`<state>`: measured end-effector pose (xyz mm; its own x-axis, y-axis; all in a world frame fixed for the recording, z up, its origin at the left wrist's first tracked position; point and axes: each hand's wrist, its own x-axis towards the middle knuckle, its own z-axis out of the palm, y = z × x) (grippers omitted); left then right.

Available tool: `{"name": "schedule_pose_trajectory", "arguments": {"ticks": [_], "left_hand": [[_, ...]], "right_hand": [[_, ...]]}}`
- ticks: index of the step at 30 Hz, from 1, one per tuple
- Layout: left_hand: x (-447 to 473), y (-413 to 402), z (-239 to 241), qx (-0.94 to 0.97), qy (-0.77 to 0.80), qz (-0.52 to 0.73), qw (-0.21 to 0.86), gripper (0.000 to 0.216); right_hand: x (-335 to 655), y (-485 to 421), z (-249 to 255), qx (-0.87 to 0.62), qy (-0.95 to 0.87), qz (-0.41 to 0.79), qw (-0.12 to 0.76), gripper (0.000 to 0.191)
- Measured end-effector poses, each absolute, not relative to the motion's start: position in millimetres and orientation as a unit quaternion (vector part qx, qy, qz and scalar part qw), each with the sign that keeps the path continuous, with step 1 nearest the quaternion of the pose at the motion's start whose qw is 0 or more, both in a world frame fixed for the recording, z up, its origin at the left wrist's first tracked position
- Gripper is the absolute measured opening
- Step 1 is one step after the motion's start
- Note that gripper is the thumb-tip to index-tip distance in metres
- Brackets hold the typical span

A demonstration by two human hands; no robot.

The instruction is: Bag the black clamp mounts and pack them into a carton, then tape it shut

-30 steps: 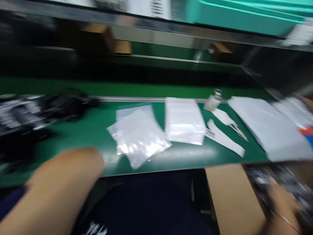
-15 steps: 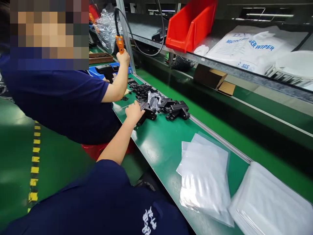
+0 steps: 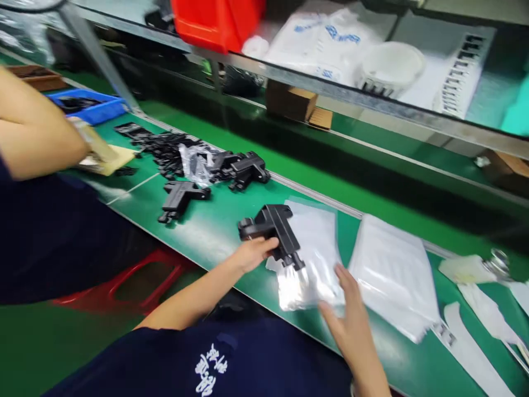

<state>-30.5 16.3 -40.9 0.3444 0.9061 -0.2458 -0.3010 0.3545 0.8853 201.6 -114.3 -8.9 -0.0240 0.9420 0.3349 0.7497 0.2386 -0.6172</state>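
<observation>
Our left hand (image 3: 253,255) grips a black part (image 3: 284,225) over the worktop (image 3: 223,226), loose bags (image 3: 317,237) at its four o'clock; our right hand (image 3: 350,317) hovers at five, fingers spread. A one-sided hold could let the part tip, scuffing the bags.

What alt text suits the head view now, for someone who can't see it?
A person's left hand holds a black part by clear plastic bags on a green workbench, the right hand open nearby. Similar black parts lie farther left.
</observation>
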Motion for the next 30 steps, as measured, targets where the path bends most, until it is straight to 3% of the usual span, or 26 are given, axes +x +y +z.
{"name": "schedule_pose_trajectory", "arguments": {"ticks": [3,8,12,15,17,21,23,27,30], "left_hand": [[16,-16,-42,0.437,0.329,0.347,0.762,0.055],[28,-18,-28,0.437,0.261,0.201,0.837,0.059],[44,-13,-25,0.534,0.293,0.203,0.766,0.065],[58,-21,-23,0.613,0.336,0.253,0.669,0.064],[60,-26,-19,0.661,0.333,0.255,0.622,0.067],[58,-32,-8,0.744,0.303,0.214,0.556,0.071],[59,-34,-8,0.738,0.305,0.217,0.561,0.072],[68,-36,-21,0.601,0.329,0.245,0.686,0.068],[68,-32,-27,0.546,0.292,0.234,0.750,0.064]], "right_hand": [[195,-121,-13,-0.642,-0.677,0.159,0.324,0.072],[230,-148,-4,-0.617,-0.711,0.127,0.312,0.066],[254,-174,-1,-0.598,-0.740,0.118,0.286,0.052],[265,-180,-12,-0.662,-0.610,0.171,0.401,0.051],[270,-180,-24,-0.687,-0.467,0.274,0.485,0.055],[273,-177,-39,-0.631,-0.298,0.470,0.540,0.051],[273,-178,-37,-0.639,-0.330,0.430,0.545,0.041],[278,-186,-26,-0.644,-0.575,0.152,0.480,0.020],[285,-190,-27,-0.583,-0.686,-0.002,0.435,0.025]]}}
